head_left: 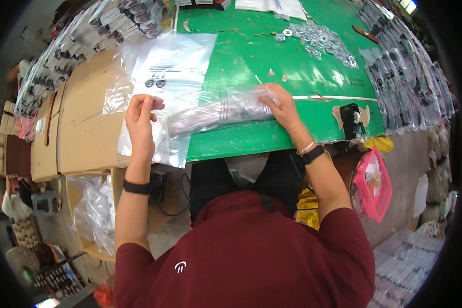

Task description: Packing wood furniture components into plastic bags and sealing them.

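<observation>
A long, purplish-grey item in a clear plastic bag [215, 115] lies slantwise above the green tabletop, and its contents are blurred by the wrapping. At its right end my right hand [281, 109] is closed on the plastic, thumb against fingers. My left hand [142, 114] is over the stack of flat clear bags [177, 61], left of the wrapped item. Its fingers are curled toward the thumb; whether a bit of film is between them is hidden. The top flat bag bears a dark printed mark of two round shapes.
Loose clear plastic rings [321, 38] are scattered at the back. A black device [351, 121] is near the right table edge, above a pink basket [372, 185]. Wrapped goods are piled at far left [87, 36] and right [405, 87]. Cardboard [87, 113] covers the left side.
</observation>
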Demonstrator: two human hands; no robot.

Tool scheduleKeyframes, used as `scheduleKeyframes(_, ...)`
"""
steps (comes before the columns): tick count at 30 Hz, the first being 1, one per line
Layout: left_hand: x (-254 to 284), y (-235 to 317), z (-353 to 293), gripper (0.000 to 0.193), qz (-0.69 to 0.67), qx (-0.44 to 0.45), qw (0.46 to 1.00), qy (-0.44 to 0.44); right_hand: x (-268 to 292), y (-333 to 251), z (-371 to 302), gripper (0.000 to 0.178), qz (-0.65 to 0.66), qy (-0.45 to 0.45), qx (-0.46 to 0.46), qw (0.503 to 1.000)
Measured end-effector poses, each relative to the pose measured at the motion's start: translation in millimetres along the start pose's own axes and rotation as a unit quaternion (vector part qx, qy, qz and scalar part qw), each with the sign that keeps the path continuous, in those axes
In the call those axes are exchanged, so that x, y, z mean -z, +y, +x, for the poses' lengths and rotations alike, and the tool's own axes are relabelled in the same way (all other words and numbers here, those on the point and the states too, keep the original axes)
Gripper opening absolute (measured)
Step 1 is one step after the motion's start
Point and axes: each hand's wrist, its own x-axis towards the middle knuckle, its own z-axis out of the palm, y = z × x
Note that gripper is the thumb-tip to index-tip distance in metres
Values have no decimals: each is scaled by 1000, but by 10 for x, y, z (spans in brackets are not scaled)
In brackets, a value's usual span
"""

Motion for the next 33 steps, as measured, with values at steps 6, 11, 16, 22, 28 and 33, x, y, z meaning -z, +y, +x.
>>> scheduleKeyframes(6,-341,-977,602,15,-6,196,980,35,67,-180,-114,27,-30,11,6,999)
scheduleKeyframes(11,-909,-151,108,69,186,-267,945,-25,-70,-146,-68,24,-36,44,-12,998)
scheduleKeyframes(16,-1641,-484,-185,64,205,-319,913,-153,4,-95,-203,25,12,9,-78,997)
scheduleKeyframes(22,-1907,-653,-46,24,194,-337,908,-154,140,44,-325,26,20,-23,-57,998)
scheduleKeyframes(28,-1960,-695,193,19,193,-194,929,-248,-12,-119,-222,20,119,44,-137,982)
scheduleKeyframes(33,-2017,-824,226,22,196,-148,931,-269,78,21,-221,13,71,46,-151,985)
